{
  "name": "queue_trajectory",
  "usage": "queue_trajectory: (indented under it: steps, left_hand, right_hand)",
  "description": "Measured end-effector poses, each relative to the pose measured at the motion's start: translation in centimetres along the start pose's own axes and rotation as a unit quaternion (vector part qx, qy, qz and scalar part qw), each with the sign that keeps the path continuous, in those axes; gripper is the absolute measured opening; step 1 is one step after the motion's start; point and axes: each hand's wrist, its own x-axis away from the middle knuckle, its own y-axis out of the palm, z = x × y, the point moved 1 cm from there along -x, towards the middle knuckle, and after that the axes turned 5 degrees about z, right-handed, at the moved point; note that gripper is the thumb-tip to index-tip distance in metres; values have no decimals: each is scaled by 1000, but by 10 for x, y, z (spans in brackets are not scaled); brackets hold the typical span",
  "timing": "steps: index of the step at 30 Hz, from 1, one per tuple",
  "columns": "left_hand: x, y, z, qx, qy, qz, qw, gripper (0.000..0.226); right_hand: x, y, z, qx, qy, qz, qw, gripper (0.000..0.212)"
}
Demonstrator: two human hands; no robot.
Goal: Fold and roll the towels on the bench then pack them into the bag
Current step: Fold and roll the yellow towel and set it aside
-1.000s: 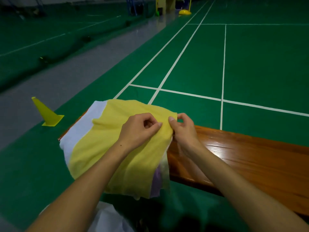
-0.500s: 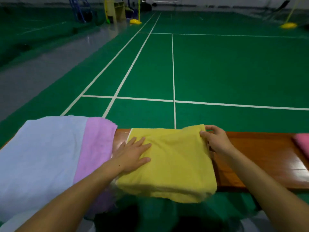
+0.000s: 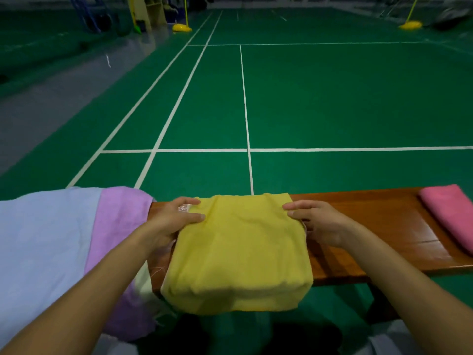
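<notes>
A folded yellow towel [image 3: 240, 252] lies across the brown wooden bench [image 3: 371, 226], its near edge hanging over the front. My left hand [image 3: 171, 219] grips its far left edge, thumb on top and fingers curled over the far corner. My right hand [image 3: 320, 221] holds the far right edge the same way. To the left, a light blue towel [image 3: 43, 247] and a lilac towel [image 3: 117, 221] lie spread over the bench end. At the right end of the bench sits a folded pink towel [image 3: 450, 216]. No bag is in view.
Beyond the bench lies a green court floor with white lines [image 3: 245, 149]. Two yellow post bases [image 3: 181, 27] [image 3: 409, 24] stand far back. Bare bench wood shows between the yellow and pink towels.
The yellow towel came off the pile and now lies folded on the bare bench. My left hand lifted from lying flat on it; both hands now hold its far side edges.
</notes>
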Motion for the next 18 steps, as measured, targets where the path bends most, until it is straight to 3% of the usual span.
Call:
queue_trajectory:
  steps: [5, 9, 14, 18]
  left_hand:
    - [18, -14, 21, 49, 29, -43, 997, 27]
    - [38, -31, 49, 120, 107, 5, 987, 39]
    - [59, -44, 100, 106, 217, 78, 967, 43]
    - [64, -47, 134, 12, 350, 129, 928, 45]
  right_hand:
    - [10, -5, -21, -106, -13, -40, 994, 22]
    - [23, -10, -46, -198, -105, -11, 974, 28]
    - [40, -20, -83, -147, -269, 77, 949, 25]
    - [49, -28, -115, -103, -400, 143, 900, 31]
